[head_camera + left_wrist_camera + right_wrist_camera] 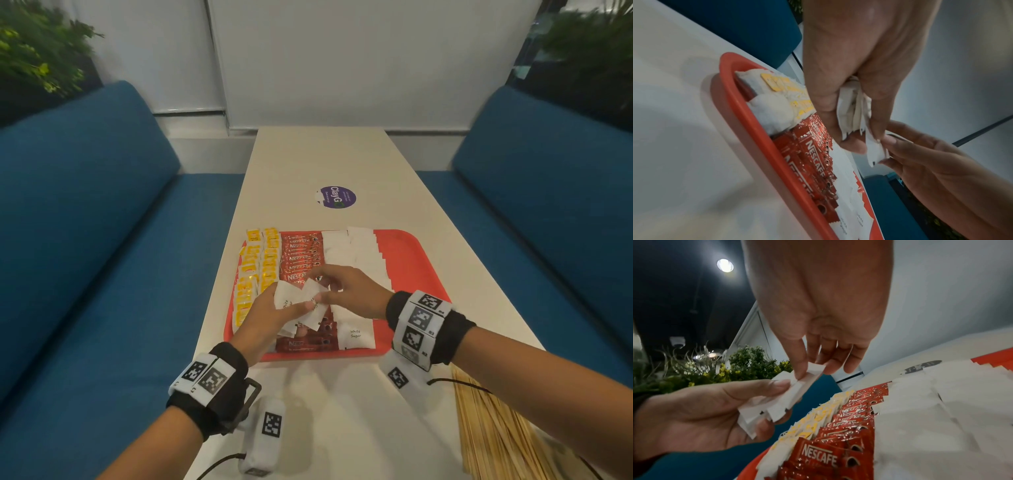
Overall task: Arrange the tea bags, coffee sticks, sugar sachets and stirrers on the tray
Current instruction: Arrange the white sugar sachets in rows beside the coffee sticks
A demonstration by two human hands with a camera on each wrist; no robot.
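A red tray (414, 250) on the white table carries yellow tea bags (255, 270) in two columns at the left, red Nescafe coffee sticks (301, 255) in the middle and white sugar sachets (359, 253) to their right. Above the tray's near half my left hand (274, 315) grips a small stack of white sugar sachets (298, 305). My right hand (346, 291) pinches the top sachet (809, 378) of that stack between thumb and fingers. Wooden stirrers (493, 431) lie in a heap on the table at the near right, off the tray.
Blue sofa benches (102, 240) flank the narrow table on both sides. A round purple sticker (336, 197) sits on the tabletop beyond the tray. Plants stand behind both benches. The right part of the tray shows bare red.
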